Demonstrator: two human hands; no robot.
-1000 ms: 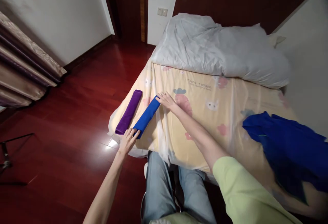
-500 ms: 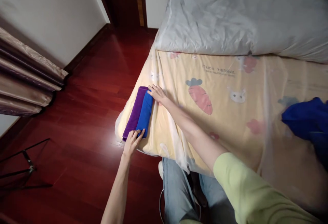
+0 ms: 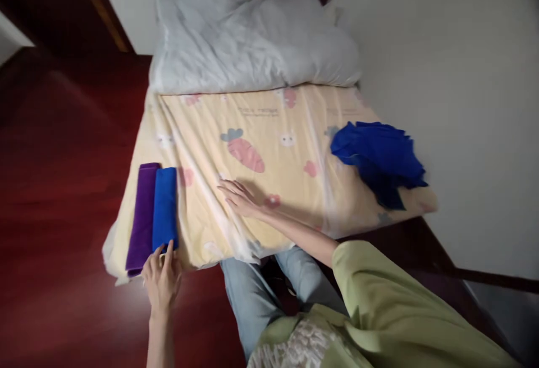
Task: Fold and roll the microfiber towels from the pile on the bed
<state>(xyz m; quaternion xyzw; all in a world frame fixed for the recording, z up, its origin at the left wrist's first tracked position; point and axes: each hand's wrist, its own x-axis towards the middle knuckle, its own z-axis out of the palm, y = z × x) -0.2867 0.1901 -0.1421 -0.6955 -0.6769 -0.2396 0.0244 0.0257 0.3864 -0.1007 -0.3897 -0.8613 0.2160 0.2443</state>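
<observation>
Two folded cloths lie side by side at the bed's left corner: a purple cloth (image 3: 142,216) on the outside and a blue cloth (image 3: 164,205) beside it. My left hand (image 3: 162,278) is at their near end, fingers apart, its fingertips touching the lower edge of the blue cloth. Over the middle of the bed, my right hand (image 3: 239,197) is empty with its fingers stretched out, apart from both folded cloths. A crumpled pile of blue cloth (image 3: 379,155) sits on the right side of the bed.
The bed (image 3: 202,155) has a yellow sheet with carrot and rabbit prints under a thin translucent cover. A grey-white covered bundle (image 3: 252,42) fills its head end. Dark red wooden floor (image 3: 67,199) lies left, a pale wall (image 3: 455,104) right.
My right hand has left the blue cloth's far end and moved right over the bed. My left hand stays at the near end. The view has turned right, bringing the blue pile fully in.
</observation>
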